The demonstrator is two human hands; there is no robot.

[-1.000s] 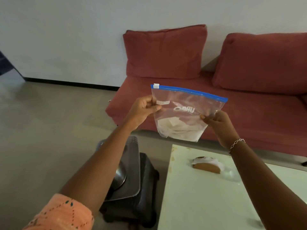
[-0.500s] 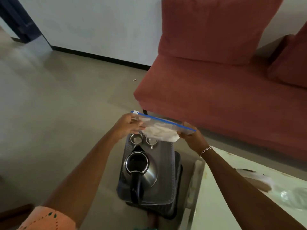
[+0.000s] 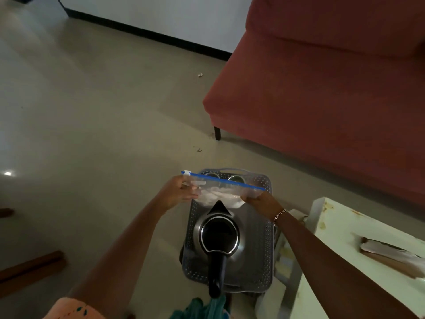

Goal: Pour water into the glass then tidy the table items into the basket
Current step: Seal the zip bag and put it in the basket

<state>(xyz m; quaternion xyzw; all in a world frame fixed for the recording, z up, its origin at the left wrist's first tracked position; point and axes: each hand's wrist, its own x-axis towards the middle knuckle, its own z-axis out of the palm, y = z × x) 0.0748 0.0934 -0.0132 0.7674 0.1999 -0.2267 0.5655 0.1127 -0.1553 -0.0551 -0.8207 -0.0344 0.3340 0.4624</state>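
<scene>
A clear zip bag with a blue seal and white contents hangs over the far end of the grey perforated basket. My left hand pinches its left edge and my right hand grips its right edge. A steel kettle with a black lid and handle stands inside the basket, its spout just under the bag. Two metal cups sit at the basket's far end, partly hidden by the bag. The basket rests on a dark stool on the floor.
A white table stands at the right with a wrapped brown item on it. A red sofa fills the upper right. Wooden pieces lie on the floor at the left.
Both hands have brought the bag down from chest height in front of the sofa to just over the basket. My view has tipped downward and to the left.
</scene>
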